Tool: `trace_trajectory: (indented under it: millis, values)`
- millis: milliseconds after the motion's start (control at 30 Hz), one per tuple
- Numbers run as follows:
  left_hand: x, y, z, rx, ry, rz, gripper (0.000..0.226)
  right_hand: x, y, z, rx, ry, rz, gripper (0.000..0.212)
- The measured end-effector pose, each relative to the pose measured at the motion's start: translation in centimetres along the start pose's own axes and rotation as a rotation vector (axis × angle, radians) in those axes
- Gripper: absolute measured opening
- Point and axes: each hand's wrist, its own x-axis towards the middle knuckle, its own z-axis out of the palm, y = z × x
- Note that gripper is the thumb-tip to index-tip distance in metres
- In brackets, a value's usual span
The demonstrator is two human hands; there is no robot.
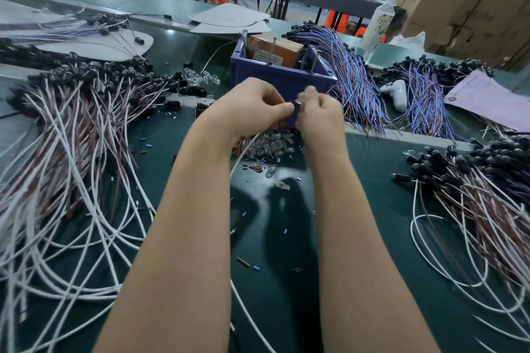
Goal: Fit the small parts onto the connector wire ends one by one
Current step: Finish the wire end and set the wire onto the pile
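Wire, thin and pale, rises from the green table and disappears under the left hand, whose curled fingers pinch it near its end. The right hand is curled too, fingertips pressed in at the same spot, apparently nipping a small part, of which only a blurred glint shows.

Both things look nearly weightless. The wire is limp along its length and will probably sag or whip unless it is held close behind the tip, where it is stiff enough to steer. The part seems hard, smooth and easy to drop, so it is likely best gripped by its sides with its mouth left free.

The joint itself is hidden by fingers and motion blur, so I cannot tell whether the part is seated. The purple patch between the hands may only be the purple bin behind them.

Just below the hands lies a heap of clear parts. White-and-brown wire bundles spread to the left, and blue ones drape beside the bin.
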Motion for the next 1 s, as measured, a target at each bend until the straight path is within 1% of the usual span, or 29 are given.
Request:
trace_trajectory:
  millis: [33, 67, 100, 167, 200, 233, 267, 333, 400, 467, 500, 533, 567, 633, 700, 733, 833, 867, 933, 1000]
  values:
    - [-0.1, -0.1, -0.1, -0.029, -0.021, 0.000, 0.015, 0.3, 0.5, -0.6, -0.009, 0.023, 0.064, 0.027]
    - [-0.1, -0.2, -0.2, -0.047, -0.008, 0.005, 0.014, 0.5, 0.8, -1.1, -0.110, 0.016, 0.090, 0.029]
    - [-0.1, -0.2, -0.3, -0.055, 0.025, 0.013, 0.012, 0.4, 1.1, -1.4, -0.257, -0.039, 0.094, 0.033]
    - [0.1, -0.3, -0.2, -0.047, 0.090, 0.017, 0.006, 0.0, 1.4, -1.5, -0.544, -0.242, 0.107, 0.033]
    - [0.2, -0.3, -0.1, -0.035, 0.104, 0.011, 0.005, -0.3, 1.4, -1.3, -0.646, -0.341, 0.117, 0.030]
    - [0.2, -0.3, -0.1, -0.025, 0.109, 0.003, 0.010, -0.5, 1.3, -1.1, -0.712, -0.416, 0.126, 0.026]
    - [0.2, -0.4, 0.0, -0.022, 0.109, -0.003, 0.013, -0.6, 0.9, -1.1, -0.750, -0.462, 0.126, 0.022]
    - [0.2, -0.4, -0.2, -0.042, 0.115, 0.006, 0.012, -0.7, 0.2, -1.2, -0.772, -0.508, 0.091, 0.019]
    - [0.1, -0.3, -0.4, -0.061, 0.118, 0.013, 0.012, -1.0, -0.5, -1.3, -0.826, -0.603, 0.075, 0.026]
    - [0.1, -0.3, -0.3, -0.076, 0.107, 0.014, 0.014, -1.8, -1.0, -0.9, -0.888, -0.753, 0.144, 0.026]
    - [0.0, -0.2, -0.3, -0.083, 0.101, 0.013, 0.014, -2.1, -1.0, -0.7, -0.900, -0.802, 0.175, 0.022]
    - [0.0, -0.2, -0.2, -0.090, 0.098, 0.013, 0.015, -2.3, -0.9, -0.4, -0.906, -0.815, 0.181, 0.018]
    - [-0.1, -0.1, -0.2, -0.098, 0.096, 0.016, 0.015, -2.3, -0.8, -0.2, -0.911, -0.808, 0.169, 0.015]
    - [-0.2, -0.2, -0.4, -0.112, 0.096, 0.025, 0.018, -2.1, -0.6, -0.2, -0.916, -0.753, 0.129, 0.019]
    - [-0.3, -0.3, -0.5, -0.121, 0.094, 0.025, 0.021, -1.5, -0.4, -0.6, -0.856, -0.641, 0.093, 0.021]
    - [-0.4, -0.3, -0.5, -0.127, 0.093, 0.023, 0.020, -1.1, -0.5, -0.9, -0.773, -0.564, 0.066, 0.020]
    - [-0.5, -0.4, -0.6, -0.138, 0.107, 0.026, 0.016, -0.5, -1.4, -2.3, -0.417, -0.310, -0.063, 0.021]
    - [-0.5, -0.4, -0.6, -0.136, 0.113, 0.029, 0.016, -0.4, -1.8, -2.7, -0.319, -0.257, -0.113, 0.020]
    - [-0.5, -0.4, -0.6, -0.130, 0.119, 0.033, 0.016, -0.3, -2.6, -3.2, -0.180, -0.225, -0.184, 0.018]
    - [-0.5, -0.3, -0.6, -0.132, 0.121, 0.040, 0.016, -0.5, -3.0, -3.3, -0.130, -0.229, -0.219, 0.016]
